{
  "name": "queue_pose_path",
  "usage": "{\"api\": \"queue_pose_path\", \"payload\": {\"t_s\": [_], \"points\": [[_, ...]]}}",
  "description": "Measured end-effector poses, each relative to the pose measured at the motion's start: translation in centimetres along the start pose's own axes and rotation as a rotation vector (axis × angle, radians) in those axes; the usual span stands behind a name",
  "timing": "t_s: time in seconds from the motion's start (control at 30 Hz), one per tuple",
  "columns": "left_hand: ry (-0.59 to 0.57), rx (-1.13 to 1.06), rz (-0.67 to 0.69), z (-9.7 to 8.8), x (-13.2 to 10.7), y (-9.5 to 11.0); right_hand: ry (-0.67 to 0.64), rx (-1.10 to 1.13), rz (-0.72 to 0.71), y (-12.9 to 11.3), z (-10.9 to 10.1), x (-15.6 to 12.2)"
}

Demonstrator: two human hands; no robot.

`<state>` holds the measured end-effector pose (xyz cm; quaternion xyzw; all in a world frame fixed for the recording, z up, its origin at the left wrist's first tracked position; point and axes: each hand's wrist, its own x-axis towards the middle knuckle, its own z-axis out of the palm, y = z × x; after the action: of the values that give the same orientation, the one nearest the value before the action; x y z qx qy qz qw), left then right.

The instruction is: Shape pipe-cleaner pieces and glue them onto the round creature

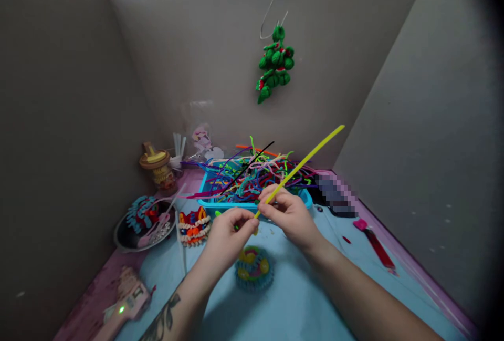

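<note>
A long yellow pipe cleaner (311, 156) slants up to the right between my hands. My left hand (232, 230) pinches its lower end. Higher along the strip, the fingers of my right hand (289, 215) are closed on it. Below both hands, a round blue and yellow fuzzy piece (254, 268) lies on the blue cloth. An orange, cream and blue fuzzy piece (194, 226) stands left of my left hand. Behind the hands, a blue basket (224, 206) is heaped with pipe cleaners of many colours.
At left, a metal bowl (122, 241) holds a blue fuzzy piece and beads. A pink glue gun (128, 307) with a green light lies nearer. A lidded jar (159, 170) stands behind. Red-handled scissors or a similar tool (380, 249) lies right. A green ornament (275, 62) hangs on the grey wall.
</note>
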<state>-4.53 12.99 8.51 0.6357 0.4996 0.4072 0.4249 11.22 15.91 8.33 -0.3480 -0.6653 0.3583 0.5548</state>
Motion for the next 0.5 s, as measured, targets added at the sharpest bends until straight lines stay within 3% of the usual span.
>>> {"api": "queue_pose_path", "payload": {"t_s": [0.2, 0.5], "points": [[0.002, -0.32, -0.106, 0.1, 0.2, -0.3, 0.053, -0.001, -0.054, 0.3, 0.3, -0.4], [0.035, -0.757, -0.215, 0.5, 0.1, 0.3, 0.015, -0.204, -0.386, 0.0, 0.9, -1.7]]}}
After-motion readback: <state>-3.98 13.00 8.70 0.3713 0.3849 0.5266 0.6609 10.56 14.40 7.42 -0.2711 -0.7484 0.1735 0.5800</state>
